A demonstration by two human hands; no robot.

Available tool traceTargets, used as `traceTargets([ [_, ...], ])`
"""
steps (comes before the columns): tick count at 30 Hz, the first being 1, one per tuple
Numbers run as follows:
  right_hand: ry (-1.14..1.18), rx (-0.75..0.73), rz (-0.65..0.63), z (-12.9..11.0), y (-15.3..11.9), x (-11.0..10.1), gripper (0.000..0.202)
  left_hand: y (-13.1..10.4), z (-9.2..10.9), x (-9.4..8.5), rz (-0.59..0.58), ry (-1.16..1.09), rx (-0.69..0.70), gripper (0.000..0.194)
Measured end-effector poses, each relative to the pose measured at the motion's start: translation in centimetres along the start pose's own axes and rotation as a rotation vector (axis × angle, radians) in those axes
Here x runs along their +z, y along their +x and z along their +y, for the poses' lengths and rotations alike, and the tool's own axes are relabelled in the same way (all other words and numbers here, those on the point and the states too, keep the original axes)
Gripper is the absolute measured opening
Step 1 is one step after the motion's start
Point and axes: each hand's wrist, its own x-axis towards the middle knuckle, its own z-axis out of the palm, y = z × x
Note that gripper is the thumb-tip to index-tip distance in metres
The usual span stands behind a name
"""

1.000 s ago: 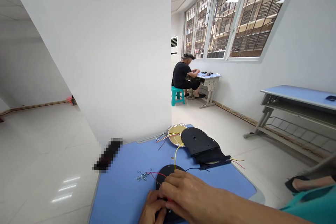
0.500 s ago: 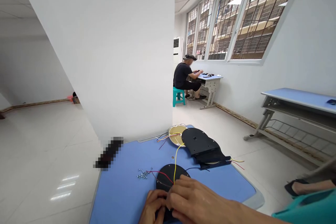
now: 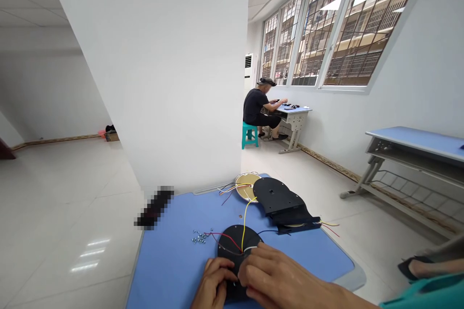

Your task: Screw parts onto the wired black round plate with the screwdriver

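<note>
A black round-ended housing (image 3: pixel 232 239) lies on the blue desk in front of me. Red, yellow and white wires come out near its middle. My left hand (image 3: pixel 214 282) grips the housing's left side, fingers curled onto its top. My right hand (image 3: pixel 271 275) is closed over the right part, its fingertips pinched low near the left fingers. Whatever sits in that pinch is hidden. A small bright screw (image 3: pixel 234 284) shows on the housing between the hands. Loose small screws (image 3: pixel 200 237) lie in a cluster to the left.
Behind the housing are stacked black housings (image 3: pixel 273 193) and a gold round board (image 3: pixel 243 188) with loose wires. A blurred dark object (image 3: pixel 155 208) lies at the desk's left corner. A co-worker (image 3: pixel 256 105) sits at another desk by the windows. One more desk (image 3: pixel 416 140) stands at right.
My left hand's fingers have spread slightly and drawn away from the right fingertips. A white wire now shows beside my right hand. The view has shifted slightly.
</note>
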Motion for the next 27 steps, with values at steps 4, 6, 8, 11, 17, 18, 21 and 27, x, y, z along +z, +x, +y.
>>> traceTargets([
  [4,-0.032,-0.029,-0.036,-0.5,0.2,-0.4,0.014,-0.4,-0.6,0.0,-0.013,-0.029,-0.033,0.032],
  [6,-0.047,-0.049,-0.062,-0.6,0.5,-0.6,0.014,-0.9,-1.7,0.3,-0.015,-0.055,-0.028,0.028],
  [8,-0.056,-0.048,-0.092,-0.7,0.8,-0.8,0.01,-1.2,-3.1,0.6,0.003,-0.053,-0.006,0.058],
  [11,-0.046,-0.032,-0.14,-0.6,1.4,-0.9,0.006,-1.1,-3.8,0.6,0.0,0.013,-0.046,0.121],
  [17,0.048,-0.007,-0.217,-0.3,2.3,-1.4,0.009,2.0,1.1,-0.8,-0.268,0.108,-0.364,0.134],
  [18,0.067,-0.005,-0.215,-0.2,2.3,-1.5,0.01,2.4,1.8,-0.9,-0.291,0.12,-0.374,0.133],
  [21,0.121,0.011,-0.204,0.0,2.3,-2.1,0.015,3.2,2.6,-0.6,-0.306,0.164,-0.336,0.124],
  [27,0.079,0.09,-0.225,0.0,2.1,-2.2,0.015,3.0,2.3,-0.6,-0.274,0.099,-0.252,0.108],
])
